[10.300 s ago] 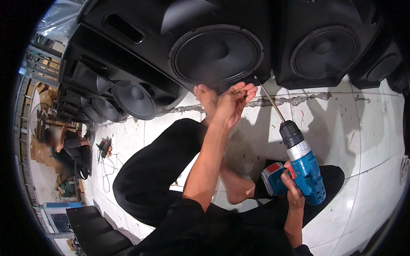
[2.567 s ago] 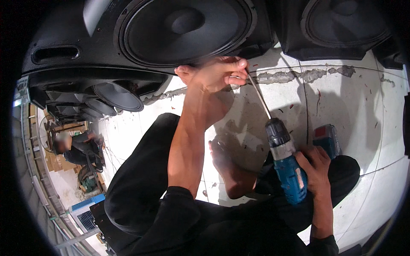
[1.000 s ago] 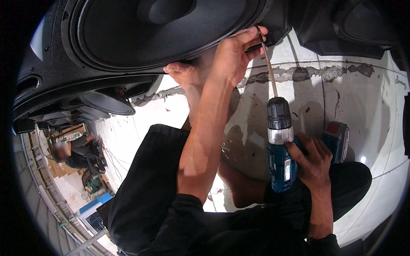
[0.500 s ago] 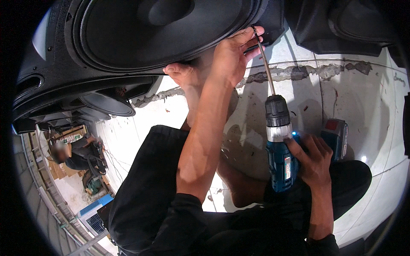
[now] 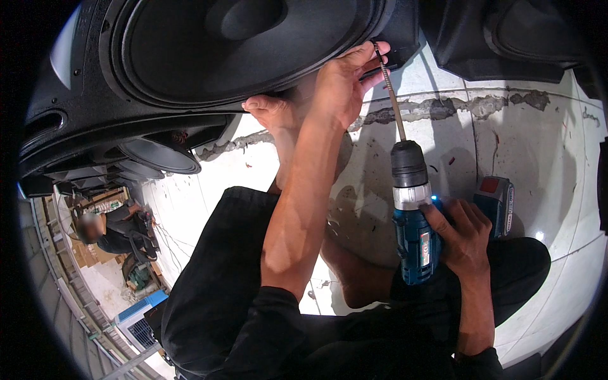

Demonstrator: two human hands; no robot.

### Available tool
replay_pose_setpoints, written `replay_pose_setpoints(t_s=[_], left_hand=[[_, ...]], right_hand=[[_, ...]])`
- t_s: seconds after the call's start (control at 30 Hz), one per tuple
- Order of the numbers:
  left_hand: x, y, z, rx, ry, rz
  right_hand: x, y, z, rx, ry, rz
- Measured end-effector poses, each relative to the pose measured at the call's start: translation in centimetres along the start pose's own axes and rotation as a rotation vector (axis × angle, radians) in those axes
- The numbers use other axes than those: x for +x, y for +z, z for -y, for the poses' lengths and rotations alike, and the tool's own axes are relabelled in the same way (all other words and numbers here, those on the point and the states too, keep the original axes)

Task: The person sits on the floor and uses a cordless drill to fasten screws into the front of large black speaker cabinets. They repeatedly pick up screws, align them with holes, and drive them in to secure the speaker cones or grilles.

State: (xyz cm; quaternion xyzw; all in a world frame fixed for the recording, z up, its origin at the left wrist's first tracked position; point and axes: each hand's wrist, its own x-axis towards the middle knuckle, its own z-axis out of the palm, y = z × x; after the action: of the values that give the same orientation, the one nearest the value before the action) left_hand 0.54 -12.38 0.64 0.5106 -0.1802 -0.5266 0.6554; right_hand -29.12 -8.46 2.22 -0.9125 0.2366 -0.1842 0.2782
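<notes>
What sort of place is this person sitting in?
Probably a loudspeaker workshop or small assembly area: a big black speaker fills the near view, more black speakers line up at left, and the right hand grasps a blue power drill.

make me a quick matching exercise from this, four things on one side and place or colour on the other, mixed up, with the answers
Column one
1. left hand
2. right hand
3. battery pack
4. large speaker cone

Column two
a. blue and grey with a red patch
b. beside the tip of the long bit
c. black, at the top of the picture
d. wrapped around the drill

Right pairs: 1-b, 2-d, 3-a, 4-c
</notes>
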Motion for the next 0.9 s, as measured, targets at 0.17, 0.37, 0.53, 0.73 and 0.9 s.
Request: replay_pose_setpoints(t_s=[0.17,0.37,0.53,0.73,0.9], left_hand=[[0.1,0.1,0.1,-0.009,-0.003,-0.011],[0.2,0.1,0.1,-0.014,-0.012,-0.021],[0.1,0.2,0.0,0.024,-0.015,-0.020],[-0.2,0.4,-0.3,0.021,-0.022,-0.048],[-5.1,2.3,0.3,0.245,-0.067,-0.138]], right_hand=[[-0.2,-0.1,-0.1,-0.004,0.000,0.021],[-0.1,-0.1,-0.2,0.019,0.001,0.018],[0.3,-0.2,-0.1,0.030,0.001,-0.006],[0.5,-0.1,-0.1,0.012,-0.005,-0.005],[0.6,0.0,-0.6,0.027,-0.007,-0.029]])
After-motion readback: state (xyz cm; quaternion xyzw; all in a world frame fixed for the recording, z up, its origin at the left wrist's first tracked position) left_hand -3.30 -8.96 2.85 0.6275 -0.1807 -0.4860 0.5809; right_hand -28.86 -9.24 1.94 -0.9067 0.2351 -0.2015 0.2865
